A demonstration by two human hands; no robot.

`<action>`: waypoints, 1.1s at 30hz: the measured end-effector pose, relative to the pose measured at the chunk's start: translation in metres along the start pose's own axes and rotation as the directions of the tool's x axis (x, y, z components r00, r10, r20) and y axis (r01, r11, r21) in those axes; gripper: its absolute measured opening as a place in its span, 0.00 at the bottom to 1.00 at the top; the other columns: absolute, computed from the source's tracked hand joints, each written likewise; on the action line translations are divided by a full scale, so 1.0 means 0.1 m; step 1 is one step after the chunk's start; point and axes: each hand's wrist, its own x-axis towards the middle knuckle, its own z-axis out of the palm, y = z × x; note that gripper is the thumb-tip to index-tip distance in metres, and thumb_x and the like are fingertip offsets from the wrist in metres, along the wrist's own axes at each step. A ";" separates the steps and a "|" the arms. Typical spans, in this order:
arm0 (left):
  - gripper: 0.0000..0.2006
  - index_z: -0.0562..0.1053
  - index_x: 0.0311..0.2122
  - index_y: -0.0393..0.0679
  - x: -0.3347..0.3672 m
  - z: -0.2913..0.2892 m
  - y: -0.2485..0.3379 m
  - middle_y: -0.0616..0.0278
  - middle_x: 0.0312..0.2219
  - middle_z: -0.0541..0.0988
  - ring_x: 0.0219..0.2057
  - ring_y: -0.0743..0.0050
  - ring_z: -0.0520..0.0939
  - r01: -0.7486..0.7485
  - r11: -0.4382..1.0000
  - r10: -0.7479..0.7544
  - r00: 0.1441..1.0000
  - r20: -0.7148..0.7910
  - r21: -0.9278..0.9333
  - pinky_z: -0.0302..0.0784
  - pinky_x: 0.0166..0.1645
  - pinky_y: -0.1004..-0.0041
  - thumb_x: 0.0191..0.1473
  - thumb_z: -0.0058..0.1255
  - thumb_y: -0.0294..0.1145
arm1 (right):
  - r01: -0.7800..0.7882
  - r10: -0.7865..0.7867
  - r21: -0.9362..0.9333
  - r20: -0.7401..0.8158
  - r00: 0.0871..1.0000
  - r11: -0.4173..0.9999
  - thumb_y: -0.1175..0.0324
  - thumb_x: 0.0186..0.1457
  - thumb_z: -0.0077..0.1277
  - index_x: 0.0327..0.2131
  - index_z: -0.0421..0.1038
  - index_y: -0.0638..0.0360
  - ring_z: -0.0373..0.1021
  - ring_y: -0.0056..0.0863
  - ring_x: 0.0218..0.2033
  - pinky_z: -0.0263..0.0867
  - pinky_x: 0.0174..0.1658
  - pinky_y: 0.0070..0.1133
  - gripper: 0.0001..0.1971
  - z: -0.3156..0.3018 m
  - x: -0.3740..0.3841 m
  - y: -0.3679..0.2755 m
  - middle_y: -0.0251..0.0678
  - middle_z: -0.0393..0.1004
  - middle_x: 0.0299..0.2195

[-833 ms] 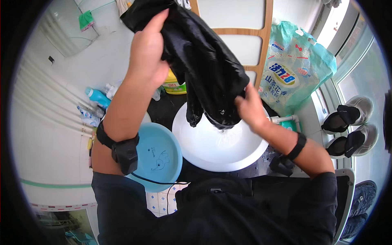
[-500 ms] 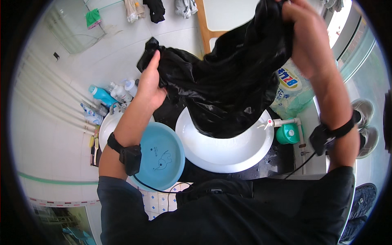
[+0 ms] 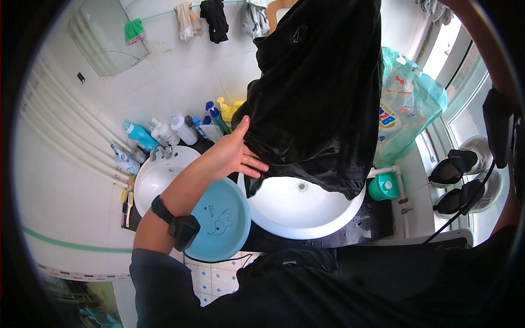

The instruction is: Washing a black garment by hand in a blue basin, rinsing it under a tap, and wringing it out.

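Observation:
A large black garment [image 3: 322, 104], shiny as if wet, hangs above the white basin [image 3: 295, 218]. Its top runs out past the upper edge of the picture. My left hand [image 3: 235, 156] lies against the cloth's lower left side, fingers spread and not gripping it. Only my right forearm [image 3: 486, 49] shows, raised along the upper right; the hand itself is beyond the picture's edge, so its hold is hidden. Below my left forearm sits a light blue plastic basin [image 3: 221, 229] with an elephant drawing.
A white sink [image 3: 158, 183] with a tap stands at the left, bottles [image 3: 183, 128] behind it. On the right are a translucent green bag [image 3: 410, 104], a green container [image 3: 384, 187] beside a white pipe, and shoes [image 3: 481, 169]. Small garments [image 3: 214, 21] hang on a line.
The black garment has gone from bunched between both hands to hanging long. My left hand has let go of its corner and moved down and right; my right hand has risen out of view.

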 end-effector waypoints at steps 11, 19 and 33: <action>0.14 0.74 0.37 0.37 -0.47 0.20 1.12 0.59 0.33 0.77 0.37 0.75 0.78 -0.593 0.129 0.975 0.224 0.009 0.795 0.74 0.42 0.75 0.57 0.49 0.40 | -0.055 0.055 -0.007 0.060 0.997 0.998 0.83 0.50 0.34 0.36 0.64 0.64 0.64 0.32 0.38 0.66 0.45 0.29 0.11 0.21 0.14 -0.04 0.40 0.63 0.34; 0.21 0.73 0.29 0.35 -0.16 0.44 1.24 0.56 0.21 0.75 0.22 0.74 0.78 -0.426 0.234 0.691 0.705 0.159 0.874 0.71 0.30 0.73 0.55 0.52 0.48 | -0.108 0.105 0.024 0.093 0.990 0.994 0.83 0.50 0.34 0.37 0.66 0.68 0.68 0.34 0.39 0.69 0.47 0.28 0.12 -0.04 0.00 0.05 0.45 0.68 0.35; 0.15 0.72 0.26 0.42 -0.65 -0.15 2.02 0.70 0.18 0.69 0.20 0.86 0.68 -0.502 0.092 0.859 0.476 0.187 0.860 0.62 0.25 0.82 0.56 0.51 0.43 | -0.156 0.198 -0.314 0.105 0.975 0.936 0.59 0.55 0.54 0.35 0.74 0.69 0.75 0.29 0.33 0.72 0.38 0.22 0.17 -0.50 -0.17 0.59 0.42 0.77 0.31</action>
